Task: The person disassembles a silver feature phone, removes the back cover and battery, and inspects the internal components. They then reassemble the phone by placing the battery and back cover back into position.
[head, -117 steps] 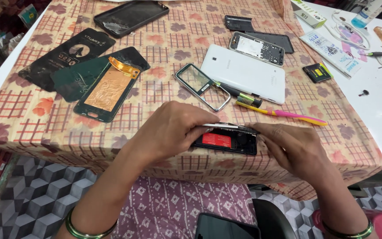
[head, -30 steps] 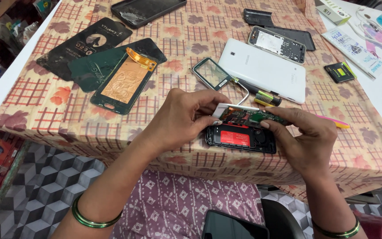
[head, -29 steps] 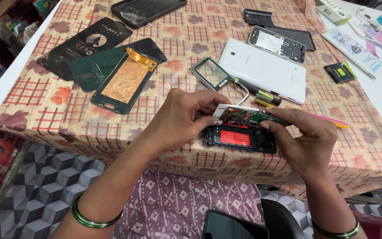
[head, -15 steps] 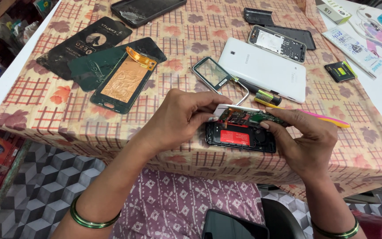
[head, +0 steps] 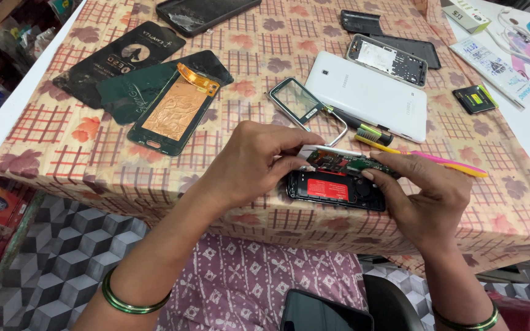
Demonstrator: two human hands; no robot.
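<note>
Circuit board (head: 345, 162), narrow and green, hangs just above an opened black phone body (head: 337, 189) with a red panel inside, near the front edge of the counter (head: 93, 165). Both hands pinch it: the left hand (head: 256, 162) closes thumb and fingers on its white-tipped left end, the right hand (head: 427, 196) grips the right end, so the board stays level over the shell it seems to belong to. The shell lies flat, probably to keep it steady. Just behind sit a small screen frame (head: 295, 101), a white tablet back (head: 368, 95) and a pink-and-yellow tool (head: 424, 159), within easy reach. Farther left rests 1 copper-backed display panel (head: 176, 113) on dark covers.
</note>
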